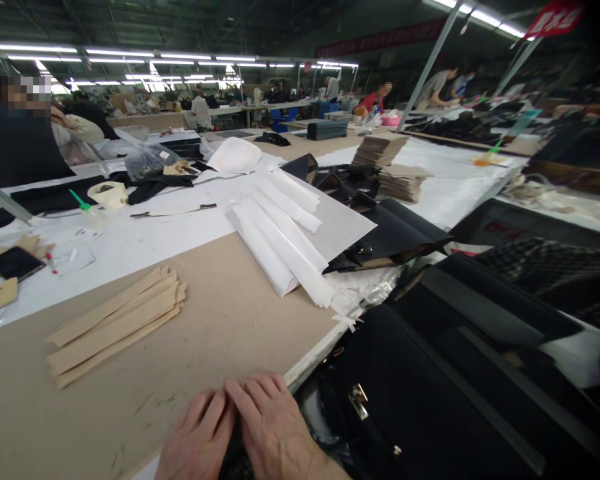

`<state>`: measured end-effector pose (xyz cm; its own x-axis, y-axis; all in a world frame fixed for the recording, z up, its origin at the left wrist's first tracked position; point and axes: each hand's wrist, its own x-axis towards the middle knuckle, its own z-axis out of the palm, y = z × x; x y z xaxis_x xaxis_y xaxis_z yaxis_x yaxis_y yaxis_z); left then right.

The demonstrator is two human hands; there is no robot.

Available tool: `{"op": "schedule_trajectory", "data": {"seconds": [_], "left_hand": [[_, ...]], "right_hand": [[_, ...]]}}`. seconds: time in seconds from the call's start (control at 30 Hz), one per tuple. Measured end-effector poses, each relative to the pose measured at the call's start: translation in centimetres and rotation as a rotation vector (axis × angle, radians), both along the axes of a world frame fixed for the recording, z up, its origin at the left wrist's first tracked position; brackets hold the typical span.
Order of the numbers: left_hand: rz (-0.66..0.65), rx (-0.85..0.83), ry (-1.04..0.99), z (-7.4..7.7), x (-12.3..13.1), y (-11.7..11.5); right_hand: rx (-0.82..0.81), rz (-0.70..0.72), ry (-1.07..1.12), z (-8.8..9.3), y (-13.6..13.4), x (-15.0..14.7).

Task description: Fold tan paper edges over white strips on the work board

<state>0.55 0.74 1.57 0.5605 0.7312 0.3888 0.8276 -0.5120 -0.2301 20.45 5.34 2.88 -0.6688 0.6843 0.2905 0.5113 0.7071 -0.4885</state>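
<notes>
Left hand and right hand touching at near tabletop edge, fingers together; grip cannot be told. Dark material shows between them. Step, judged: steadying it; next move calls for sure hold.

- The strips at eight o'clock were plain light tan.
- The work board, spreading toward seven o'clock, was dull beige-brown with dark scuff marks.
- The long folded sheets around the dial's centre were white.
- The bag at four o'clock was black, its clasp at five o'clock gold.
- The cloth at three o'clock had a dark-and-pale check.
- The nozzle at nine o'clock was bright green.
- The banner at two o'clock showed white characters on red.
</notes>
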Motion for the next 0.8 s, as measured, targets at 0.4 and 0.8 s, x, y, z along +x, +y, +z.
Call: {"op": "schedule_trajectory", "data": {"seconds": [0.4,0.8], "left_hand": [[0.194,-0.088,-0.373,-0.9,-0.8,-1.3],[0.265,-0.045,-0.009,-1.0,-3.4,-5.6]], "right_hand": [[0.019,0.022,-0.113,0.1,-0.2,-0.1],[0.137,0.0,-0.105,-0.4,-0.4,-0.9]]}}
